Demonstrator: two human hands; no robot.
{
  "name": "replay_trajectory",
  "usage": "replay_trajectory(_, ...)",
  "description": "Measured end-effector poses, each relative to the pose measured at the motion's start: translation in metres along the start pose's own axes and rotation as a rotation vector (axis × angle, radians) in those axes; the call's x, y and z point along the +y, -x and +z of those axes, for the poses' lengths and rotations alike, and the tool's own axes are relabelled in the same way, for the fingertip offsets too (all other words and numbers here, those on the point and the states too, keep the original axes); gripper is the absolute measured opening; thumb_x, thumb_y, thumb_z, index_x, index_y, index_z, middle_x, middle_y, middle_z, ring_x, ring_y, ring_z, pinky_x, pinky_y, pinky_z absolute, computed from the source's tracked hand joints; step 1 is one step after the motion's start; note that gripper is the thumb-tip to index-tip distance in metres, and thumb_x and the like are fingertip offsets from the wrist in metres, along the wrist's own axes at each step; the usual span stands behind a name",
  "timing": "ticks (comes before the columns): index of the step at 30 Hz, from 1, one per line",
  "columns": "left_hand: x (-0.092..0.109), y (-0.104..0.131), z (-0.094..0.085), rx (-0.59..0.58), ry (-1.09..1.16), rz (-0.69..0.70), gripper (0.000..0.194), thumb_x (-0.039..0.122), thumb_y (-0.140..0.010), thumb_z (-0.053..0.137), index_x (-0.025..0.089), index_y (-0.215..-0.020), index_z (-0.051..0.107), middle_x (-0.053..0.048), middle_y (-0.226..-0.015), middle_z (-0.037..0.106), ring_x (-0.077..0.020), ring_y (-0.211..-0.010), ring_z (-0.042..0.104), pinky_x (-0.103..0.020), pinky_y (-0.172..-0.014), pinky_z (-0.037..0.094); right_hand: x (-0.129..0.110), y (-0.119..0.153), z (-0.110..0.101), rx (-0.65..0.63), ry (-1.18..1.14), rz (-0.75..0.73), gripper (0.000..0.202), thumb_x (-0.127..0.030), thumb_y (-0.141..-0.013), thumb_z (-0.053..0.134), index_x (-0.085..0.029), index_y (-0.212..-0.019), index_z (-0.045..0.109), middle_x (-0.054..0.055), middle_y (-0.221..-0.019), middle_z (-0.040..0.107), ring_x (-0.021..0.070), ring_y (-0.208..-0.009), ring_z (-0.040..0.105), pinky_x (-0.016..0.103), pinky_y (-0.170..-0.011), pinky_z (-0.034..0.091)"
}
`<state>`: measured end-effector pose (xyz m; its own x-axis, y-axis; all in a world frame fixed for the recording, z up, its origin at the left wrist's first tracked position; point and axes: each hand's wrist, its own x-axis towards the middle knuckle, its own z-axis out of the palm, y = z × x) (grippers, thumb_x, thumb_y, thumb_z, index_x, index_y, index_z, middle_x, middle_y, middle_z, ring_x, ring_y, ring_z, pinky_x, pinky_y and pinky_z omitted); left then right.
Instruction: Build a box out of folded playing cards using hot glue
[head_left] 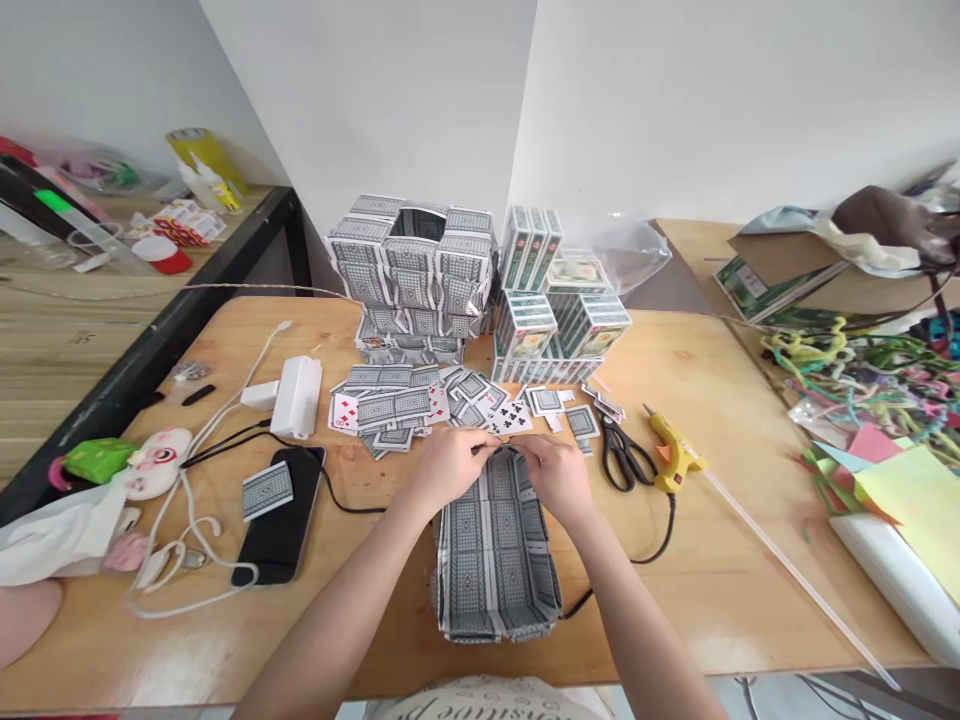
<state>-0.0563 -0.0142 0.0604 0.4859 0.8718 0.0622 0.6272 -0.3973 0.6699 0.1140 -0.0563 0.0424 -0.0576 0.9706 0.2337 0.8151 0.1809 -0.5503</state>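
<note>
Your left hand and right hand pinch the far rim of the open card box, which rests on the bench before you, so squeeze lightly and evenly, lining its edges up square without creasing them.

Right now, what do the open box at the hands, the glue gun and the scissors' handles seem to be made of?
Open box: likely thin coated paper, smooth; patterned playing card backs with seams form it. Glue gun: yellow, probably plastic, with smooth moulded body. Scissors' handles: black, smooth, probably plastic, with rounded loops.
</note>
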Motion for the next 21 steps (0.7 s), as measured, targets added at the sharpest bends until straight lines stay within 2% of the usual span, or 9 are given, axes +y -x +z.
replay_trajectory(4,-0.002,0.002,-0.005,-0.068,0.003,-0.048,0.020,0.028,-0.079,0.053,0.031,-0.094,0.066,0.004,-0.092,0.069,-0.0171,-0.085,0.063,-0.029,-0.078,0.047,-0.003,-0.002,-0.006,-0.060,0.025,0.015,0.023,-0.018,-0.084,0.045,-0.022,-0.087,0.068,0.003,-0.089,0.069,0.0172,-0.081,0.063,0.027,-0.074,0.048)
replay_trajectory(8,-0.005,0.006,-0.011,-0.051,0.071,-0.096,0.039,0.024,-0.073,0.060,0.028,-0.112,0.058,0.001,-0.106,0.065,-0.0183,-0.096,0.059,-0.029,-0.085,0.045,-0.008,-0.005,-0.010,-0.083,-0.024,-0.008,0.023,-0.018,-0.084,0.047,-0.020,-0.097,0.065,0.005,-0.096,0.067,0.0184,-0.087,0.061,0.029,-0.079,0.047)
replay_trajectory(11,-0.007,0.007,-0.014,-0.029,0.103,-0.136,0.028,0.021,-0.075,0.056,0.024,-0.102,0.063,0.000,-0.099,0.067,-0.0172,-0.092,0.061,-0.027,-0.082,0.046,-0.014,-0.008,-0.008,-0.064,-0.092,-0.047,0.023,-0.019,-0.084,0.048,-0.020,-0.101,0.064,0.005,-0.099,0.066,0.0184,-0.091,0.060,0.030,-0.081,0.046)
replay_trajectory(13,-0.008,0.006,-0.014,-0.028,0.100,-0.147,0.020,0.020,-0.076,0.053,0.022,-0.091,0.067,0.000,-0.093,0.069,-0.0169,-0.086,0.062,-0.027,-0.078,0.046,-0.017,-0.010,-0.005,-0.060,-0.126,-0.055,0.021,-0.018,-0.084,0.048,-0.021,-0.095,0.065,0.004,-0.094,0.067,0.0173,-0.086,0.060,0.028,-0.079,0.046)
replay_trajectory(17,-0.009,0.004,-0.012,-0.012,0.072,-0.155,0.018,0.020,-0.076,0.051,0.022,-0.084,0.068,-0.001,-0.088,0.070,-0.0168,-0.082,0.063,-0.027,-0.074,0.045,-0.020,-0.015,0.005,-0.027,-0.136,-0.011,0.019,-0.016,-0.083,0.048,-0.020,-0.080,0.067,0.003,-0.081,0.068,0.0166,-0.077,0.060,0.027,-0.073,0.046)
replay_trajectory(21,-0.006,0.003,-0.010,-0.012,0.015,-0.115,0.016,0.022,-0.077,0.050,0.022,-0.081,0.066,0.000,-0.082,0.069,-0.0159,-0.076,0.061,-0.025,-0.067,0.042,-0.018,-0.017,0.011,-0.011,-0.169,0.017,0.019,-0.017,-0.082,0.050,-0.020,-0.077,0.067,0.004,-0.079,0.068,0.0176,-0.077,0.061,0.029,-0.073,0.047)
